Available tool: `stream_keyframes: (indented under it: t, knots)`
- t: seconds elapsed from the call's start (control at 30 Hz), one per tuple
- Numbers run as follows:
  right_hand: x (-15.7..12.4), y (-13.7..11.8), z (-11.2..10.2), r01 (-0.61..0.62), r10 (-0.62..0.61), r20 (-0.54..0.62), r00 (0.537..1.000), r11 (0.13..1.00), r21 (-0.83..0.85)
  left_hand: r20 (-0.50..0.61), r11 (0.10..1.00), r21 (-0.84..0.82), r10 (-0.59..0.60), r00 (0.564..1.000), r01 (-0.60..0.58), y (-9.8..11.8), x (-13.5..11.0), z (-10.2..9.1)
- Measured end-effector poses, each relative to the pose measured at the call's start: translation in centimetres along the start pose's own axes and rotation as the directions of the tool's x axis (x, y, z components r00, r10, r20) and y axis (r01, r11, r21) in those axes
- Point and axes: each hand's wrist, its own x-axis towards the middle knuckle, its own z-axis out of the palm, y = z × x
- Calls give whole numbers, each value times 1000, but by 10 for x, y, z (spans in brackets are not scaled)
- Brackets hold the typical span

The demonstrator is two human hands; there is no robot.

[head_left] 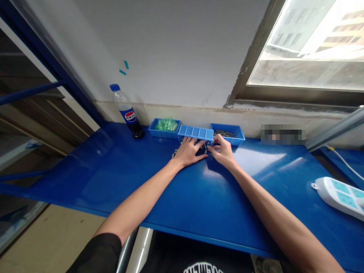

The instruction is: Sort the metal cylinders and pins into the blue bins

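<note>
A blue plastic bin (196, 132) is tipped on its side in the middle of the table, its ribbed face turned up toward me. Small dark and grey metal pieces (206, 148), too small to name, lie at its lower side, partly under my fingers. My left hand (188, 152) lies over these pieces with fingers stretched and thumb apart, fingertips against the bin's near edge. At the bin's right end, my right hand (223, 151) has its fingers bent and closed on the corner, the thumb close to the metal pieces.
A blue bin (151, 131) with a green plastic bag (166, 124) stands left; another (241, 137) holding thin metal pieces (224, 133) stands right. A cola bottle (129, 113) is farther left on the blue table (187, 197). A white power strip (338, 195) lies at right.
</note>
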Motion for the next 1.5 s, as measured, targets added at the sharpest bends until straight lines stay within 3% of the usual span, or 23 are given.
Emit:
stream_keyframes:
  t: [0.3, 0.63, 0.8, 1.0, 1.2, 1.37, 1.5]
  knots:
    - [-1, -2, 1, 85, -86, -22, 996, 996, -41, 85, 998, -45, -31, 996, 35, 2, 0, -3]
    - [-1, -2, -2, 73, -71, -49, 996, 997, 30, 97, 989, -147, 6, 995, 8, 4, 3, -6]
    - [4, -6, -5, 108, -107, -83, 991, 994, -3, 115, 981, -192, 27, 993, -5, -2, 7, -27]
    - [15, -18, -16, 166, -172, -63, 983, 982, -96, 137, 991, -75, -99, 986, 110, -21, -19, -55]
    - [32, -25, -14, 9, -9, -66, 998, 1000, 8, 121, 935, 6, -353, 928, 355, -24, -46, -49]
    - [72, -28, -7, -192, 198, -27, 980, 970, 146, 181, 913, -9, -400, 898, 409, -4, -46, -27]
    - [100, -23, -5, -370, 370, 7, 929, 929, 24, 189, 912, -33, -395, 899, 408, 9, -38, -15]
